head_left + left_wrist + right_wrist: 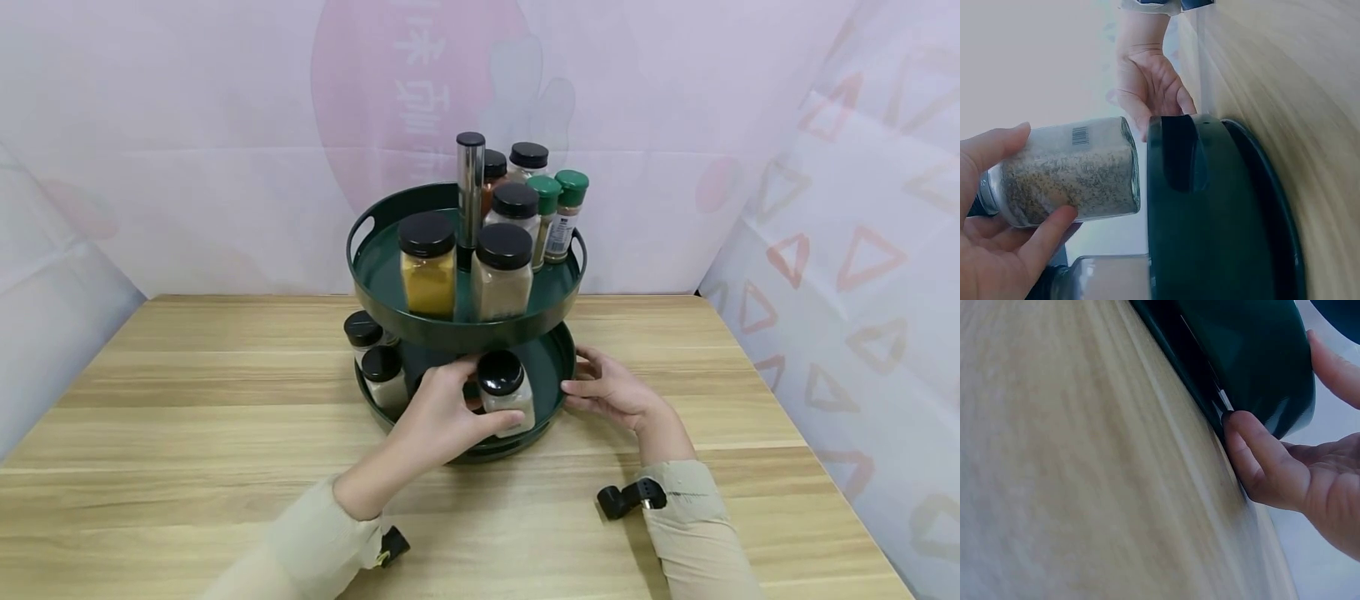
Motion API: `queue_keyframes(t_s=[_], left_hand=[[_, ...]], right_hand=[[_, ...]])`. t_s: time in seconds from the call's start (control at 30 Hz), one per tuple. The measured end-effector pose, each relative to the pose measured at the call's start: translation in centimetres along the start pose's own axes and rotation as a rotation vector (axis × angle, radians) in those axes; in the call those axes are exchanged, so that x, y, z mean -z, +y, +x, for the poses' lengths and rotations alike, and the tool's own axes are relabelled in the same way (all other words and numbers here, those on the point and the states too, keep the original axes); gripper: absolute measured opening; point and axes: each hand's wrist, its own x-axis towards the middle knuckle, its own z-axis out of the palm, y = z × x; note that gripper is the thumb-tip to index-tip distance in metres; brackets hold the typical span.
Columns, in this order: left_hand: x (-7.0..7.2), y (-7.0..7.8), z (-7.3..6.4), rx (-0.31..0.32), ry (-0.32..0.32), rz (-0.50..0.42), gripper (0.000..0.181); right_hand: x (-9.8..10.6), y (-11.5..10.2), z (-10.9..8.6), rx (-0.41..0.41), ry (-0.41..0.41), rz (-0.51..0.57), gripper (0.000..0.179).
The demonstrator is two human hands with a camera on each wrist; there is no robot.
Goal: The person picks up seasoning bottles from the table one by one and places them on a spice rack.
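My left hand [450,412] grips a glass spice jar [512,404] with a black lid, at the front of the lower tier of a dark green two-tier rack. In the left wrist view this jar [1079,172] shows speckled, coarse contents and a barcode, with its base close over the tray's rim. My right hand [611,390] holds the right side of the lower tray [558,354]. Seen from the right wrist, the thumb [1335,369] lies at the tray's upper edge and curled fingers [1266,450] are at its bottom edge.
Two black-lidded jars, one of them a pale jar [384,382], stand at the lower tier's left. The upper tray [465,333] carries several jars, including a yellow spice jar [429,279] and green-capped bottles [564,225], around a metal post [470,187]. Wooden table [187,417] underneath.
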Motion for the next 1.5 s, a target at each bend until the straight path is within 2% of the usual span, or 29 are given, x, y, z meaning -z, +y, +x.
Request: queue_keyframes(t_s=[0.13, 0.3, 0.53, 0.77, 1.0, 1.17, 1.5], left_hand=[[-0.4, -0.4, 0.2, 0.014, 0.012, 0.030, 0.057], [-0.8, -0.7, 0.6, 0.003, 0.020, 0.082, 0.063], [-1.6, -1.1, 1.3, -0.059, 0.029, 0.146, 0.059], [-2.7, -1.6, 1.2, -0.118, -0.008, 0.166, 0.060], [-2.9, -2.0, 1.0, -0.066, -0.019, 0.152, 0.062], [-2.9, -2.1, 1.1, -0.066, -0.042, 0.154, 0.063], [-3.1, -2.3, 1.2, -0.051, -0.042, 0.166, 0.063]], right_hand=[[0.0, 0.0, 0.0, -0.003, -0.002, -0.002, 0.084], [0.0, 0.0, 0.0, -0.001, -0.003, -0.004, 0.084], [0.1, 0.0, -0.1, 0.006, -0.004, -0.011, 0.084], [0.0, 0.1, -0.1, 0.007, -0.014, -0.010, 0.085], [0.3, 0.1, 0.0, 0.000, -0.012, -0.026, 0.084], [0.3, 0.1, 0.0, 0.002, -0.017, -0.018, 0.084], [0.3, 0.1, 0.1, 0.006, -0.024, -0.013, 0.085]])
